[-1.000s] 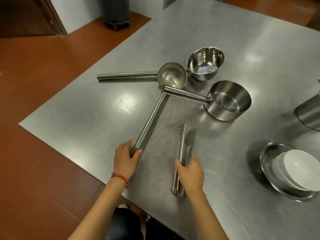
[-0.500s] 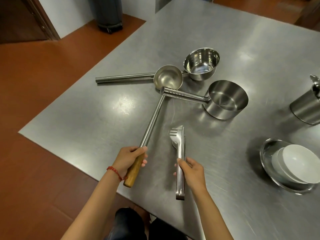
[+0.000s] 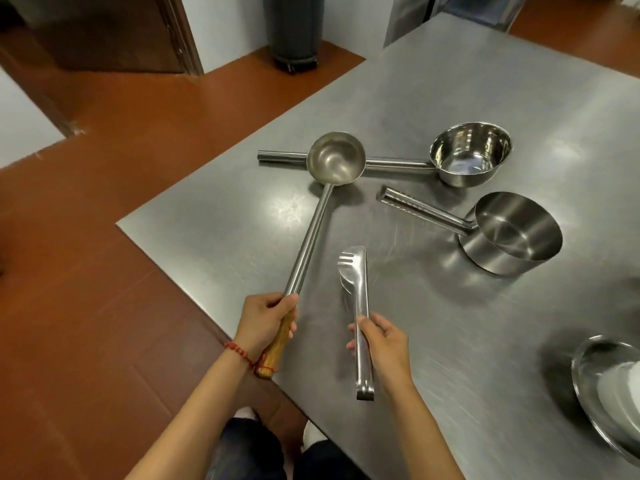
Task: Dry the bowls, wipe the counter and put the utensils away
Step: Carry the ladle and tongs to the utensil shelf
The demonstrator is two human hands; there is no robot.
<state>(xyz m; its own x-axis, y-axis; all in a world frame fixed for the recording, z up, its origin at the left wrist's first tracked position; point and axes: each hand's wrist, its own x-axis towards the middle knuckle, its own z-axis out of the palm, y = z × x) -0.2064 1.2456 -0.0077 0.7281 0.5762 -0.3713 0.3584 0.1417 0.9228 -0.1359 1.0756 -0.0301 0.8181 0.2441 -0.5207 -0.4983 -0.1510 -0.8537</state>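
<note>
My left hand (image 3: pixel 265 318) grips the wooden handle of a long steel ladle (image 3: pixel 335 159), whose bowl is raised over the steel counter (image 3: pixel 450 81). My right hand (image 3: pixel 384 344) holds steel tongs (image 3: pixel 356 271) near their hinge, tips pointing away from me. Behind the ladle lies a long-handled steel scoop (image 3: pixel 469 152) with its handle running left. A second, straight-sided dipper (image 3: pixel 512 233) rests to the right, handle toward the ladle.
A shallow steel bowl (image 3: pixel 588 382) holding a white bowl (image 3: pixel 623 386) sits at the right edge. The counter's near corner is at my left hand. Red-brown floor lies to the left, with a dark bin (image 3: pixel 294 29) and a doorway beyond.
Both hands have lifted their utensils off the counter. The ladle's bowl has swung up and left, away from the dipper handle. The view has shifted so the right-hand jug is out of frame.
</note>
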